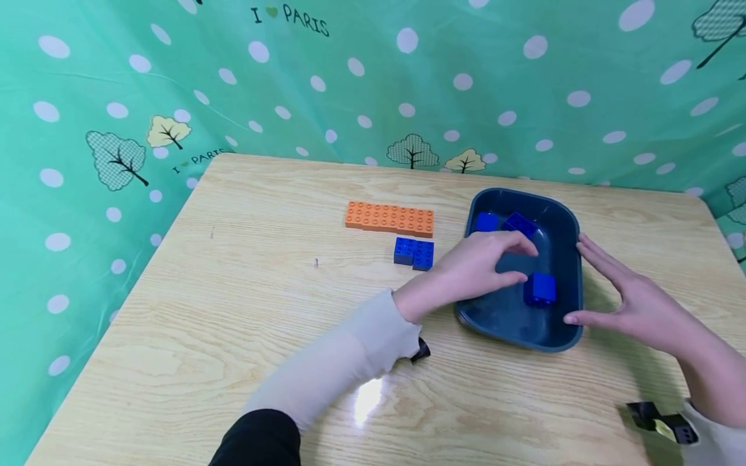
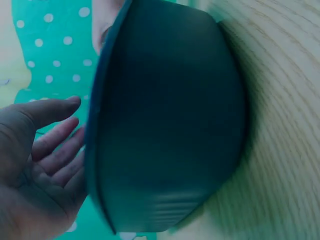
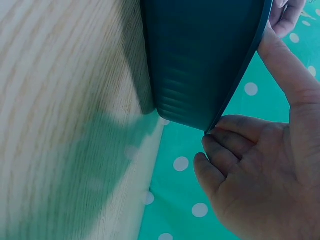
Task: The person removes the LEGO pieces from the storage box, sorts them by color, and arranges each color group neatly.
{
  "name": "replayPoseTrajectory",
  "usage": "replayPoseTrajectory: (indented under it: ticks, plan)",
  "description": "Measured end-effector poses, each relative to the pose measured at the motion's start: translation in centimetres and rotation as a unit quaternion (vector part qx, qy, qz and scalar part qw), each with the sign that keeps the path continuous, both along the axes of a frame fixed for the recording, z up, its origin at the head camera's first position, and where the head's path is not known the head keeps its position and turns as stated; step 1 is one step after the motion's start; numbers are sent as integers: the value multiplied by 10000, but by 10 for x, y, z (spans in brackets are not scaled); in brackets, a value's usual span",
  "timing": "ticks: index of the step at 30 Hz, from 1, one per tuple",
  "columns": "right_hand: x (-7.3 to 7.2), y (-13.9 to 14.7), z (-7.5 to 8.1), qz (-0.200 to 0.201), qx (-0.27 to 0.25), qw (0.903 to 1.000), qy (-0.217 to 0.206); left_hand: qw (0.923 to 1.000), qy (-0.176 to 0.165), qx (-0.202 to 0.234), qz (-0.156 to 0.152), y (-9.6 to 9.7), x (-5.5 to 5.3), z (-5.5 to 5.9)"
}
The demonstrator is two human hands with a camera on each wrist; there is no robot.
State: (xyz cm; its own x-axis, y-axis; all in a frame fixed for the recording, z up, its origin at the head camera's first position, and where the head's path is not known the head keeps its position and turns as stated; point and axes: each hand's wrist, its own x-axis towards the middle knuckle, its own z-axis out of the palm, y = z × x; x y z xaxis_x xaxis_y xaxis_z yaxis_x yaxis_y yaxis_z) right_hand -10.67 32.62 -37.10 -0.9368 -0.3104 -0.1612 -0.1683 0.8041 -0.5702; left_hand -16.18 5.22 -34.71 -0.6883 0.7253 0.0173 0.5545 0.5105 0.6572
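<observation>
A dark blue plastic bin (image 1: 568, 255) stands on the table. My left hand (image 1: 474, 262) reaches over its near-left side, thumb and fingers apart with nothing between them. Just off the thumb tip, a blue toy brick (image 1: 542, 288) sits on the bin floor. Two more blue bricks, a left one (image 1: 487, 221) and a right one (image 1: 520, 224), lie at the back of the bin, partly behind that hand. My right hand (image 1: 638, 307) rests its spread thumb and fingertips on the right rim. The bin's outer wall (image 3: 200, 60) fills much of the right wrist view.
Left of the bin, an orange row of bricks (image 1: 389, 219) lies on the wooden table (image 1: 245, 259). Two blue bricks (image 1: 414, 253) sit side by side in front of it, near my left wrist. A green dotted cloth (image 1: 326, 123) hangs along the table's back edge.
</observation>
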Motion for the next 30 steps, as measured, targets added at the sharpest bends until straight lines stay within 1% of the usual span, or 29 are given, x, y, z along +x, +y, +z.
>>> replayPoseTrajectory:
  ticks: [2, 5, 7, 9, 12, 15, 17, 20, 24, 26, 30]
  plan:
    - [0, 0, 0, 15, 5, 10000, 25, 9995, 37, -203, -250, 6, -1, -2]
    - [0, 1, 0, 44, -31, 10000, 52, 9953, 173, -720, -620, 15, -3, -6]
    - [0, 1, 0, 59, -61, 9999, 58, 9891, 314, -1151, -863, 21, -5, -9]
    - [1, 1, 0, 75, -92, 9999, 58, 9814, 367, -1556, -1064, 27, -6, -12]
    - [1, 0, 0, 81, -82, 9999, 48, 9693, 438, -2064, -1262, 31, -6, -18]
    - [1, 0, 0, 83, -74, 9999, 62, 9614, 550, -2380, -1269, 33, -6, -22]
    - [2, 0, 1, 78, -68, 9999, 60, 9585, 654, -2485, -1239, 34, -6, -23]
    - [3, 0, 0, 62, -87, 9999, 35, 9585, 701, -2504, -1172, 34, -6, -24]
    - [3, 1, 0, 37, -95, 9999, 7, 9624, 612, -2436, -1035, 34, -7, -25]
    - [3, 0, 0, 36, -79, 10000, 22, 9630, 595, -2448, -954, 35, -7, -26]
    - [1, 0, 1, 30, -60, 10000, 37, 9553, 654, -2724, -939, 36, -7, -27]
